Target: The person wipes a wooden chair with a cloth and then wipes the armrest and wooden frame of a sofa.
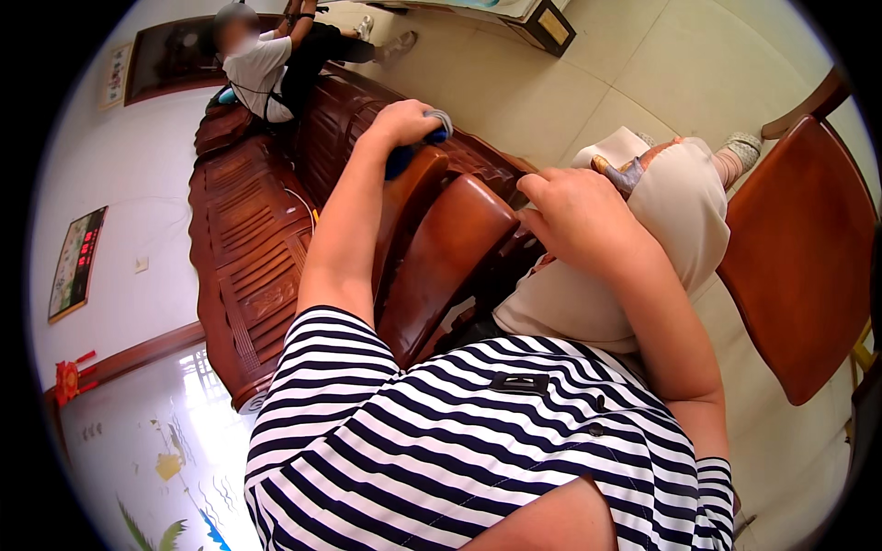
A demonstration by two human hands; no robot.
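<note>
My left hand is closed around a dark blue item with a grey loop, at the rounded end of a wooden armrest. What the item is cannot be made out. A second glossy wooden armrest runs between my two arms. My right hand is held with bent fingers over my lap, close to that armrest's front end. Its fingertips are partly hidden, so anything between them is unclear. Beyond it, a patterned grey and orange piece lies against my beige trousers.
A carved wooden bench stretches along the wall at left. Another person sits at its far end, legs stretched out. At right stands a wooden chair on the tiled floor. A low table stands at the top.
</note>
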